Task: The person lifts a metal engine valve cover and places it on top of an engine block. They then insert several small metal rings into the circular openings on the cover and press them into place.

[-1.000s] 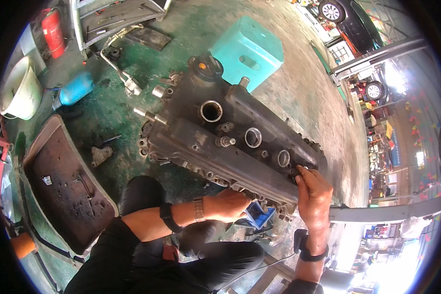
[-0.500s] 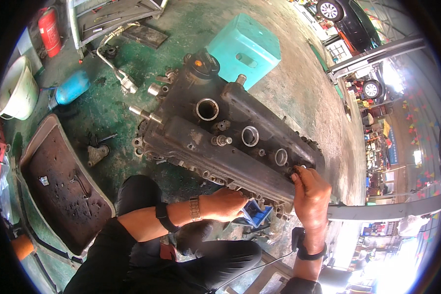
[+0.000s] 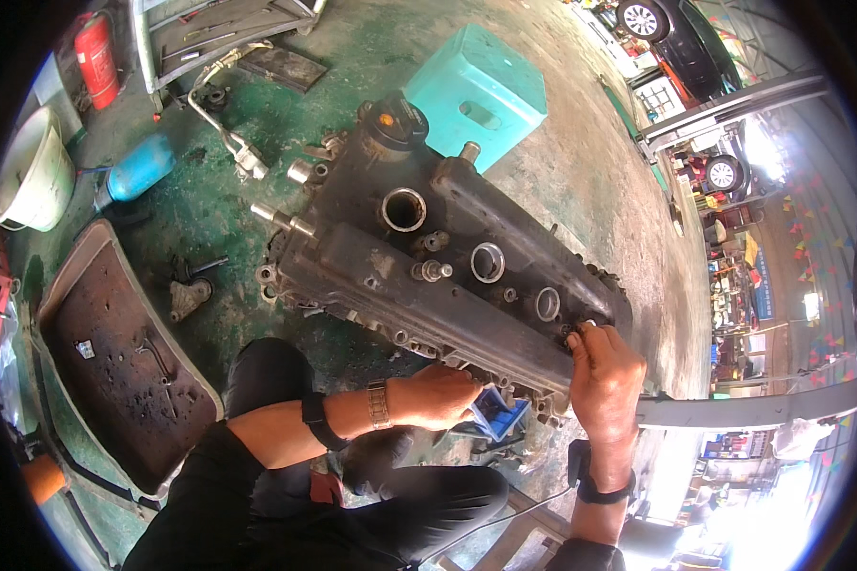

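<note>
A dark engine cylinder head with its valve cover [image 3: 352, 262] lies slantwise before me, with a black oil filler cap [image 3: 397, 124] at its far left end. Round spark plug holes run along the cover, among them a metal-rimmed one [image 3: 404, 210]. At the cover's right end, my right hand [image 3: 607, 373] is closed in a pinch; its fingertips hide most of what they hold. My left hand [image 3: 436, 396], a watch at its wrist, is closed against the near lower edge of the head. Its fingertips are hidden there. Beside it is a blue plastic tray [image 3: 500, 416].
A turquoise stool [image 3: 509, 81] stands behind the engine part. To the left lie a brown drip pan [image 3: 114, 324] with a wrench [image 3: 157, 366], a metal bracket [image 3: 190, 299] and a blue bottle [image 3: 141, 169]. Farther off are a bucket [image 3: 40, 176] and a fire extinguisher [image 3: 96, 64].
Almost nothing differs. My right hand has shifted very slightly at the cover's right end; my left hand stays in place.
</note>
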The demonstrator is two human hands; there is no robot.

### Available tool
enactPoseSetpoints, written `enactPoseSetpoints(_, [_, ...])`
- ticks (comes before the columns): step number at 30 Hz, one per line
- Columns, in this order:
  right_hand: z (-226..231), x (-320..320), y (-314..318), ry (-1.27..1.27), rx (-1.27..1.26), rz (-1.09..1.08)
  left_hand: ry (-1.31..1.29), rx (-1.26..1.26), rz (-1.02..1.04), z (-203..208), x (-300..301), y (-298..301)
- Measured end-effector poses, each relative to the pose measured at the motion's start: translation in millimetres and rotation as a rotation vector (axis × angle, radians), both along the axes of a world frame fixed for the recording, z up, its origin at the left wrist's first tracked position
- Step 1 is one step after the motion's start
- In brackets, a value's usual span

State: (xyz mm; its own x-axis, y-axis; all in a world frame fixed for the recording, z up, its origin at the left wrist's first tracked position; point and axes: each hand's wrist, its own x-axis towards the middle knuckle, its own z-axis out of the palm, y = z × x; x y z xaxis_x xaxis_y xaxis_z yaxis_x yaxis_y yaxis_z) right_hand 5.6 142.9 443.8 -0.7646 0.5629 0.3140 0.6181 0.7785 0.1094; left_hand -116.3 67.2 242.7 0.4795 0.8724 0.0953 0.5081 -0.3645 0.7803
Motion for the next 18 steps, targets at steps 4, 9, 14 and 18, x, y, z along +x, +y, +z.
enactPoseSetpoints(4, [0.4, -0.6, -0.2, -0.011, -0.008, -0.009, 0.002, -0.001, -0.009, 2.9, -1.6, -0.5])
enactPoseSetpoints(9, [-0.3, -2.3, 1.4, 0.036, -0.026, 0.006, 0.002, -0.010, -0.001, 6.3, -0.8, -0.1])
enactPoseSetpoints(14, [-2.0, -2.8, 4.6, 0.009, -0.005, 0.001, -0.033, -0.012, -0.001, 2.7, 0.9, 0.2])
enactPoseSetpoints(18, [-2.9, -2.9, 6.5, 0.009, -0.002, 0.002, -0.137, 0.133, 0.065, 4.0, 3.3, 1.7])
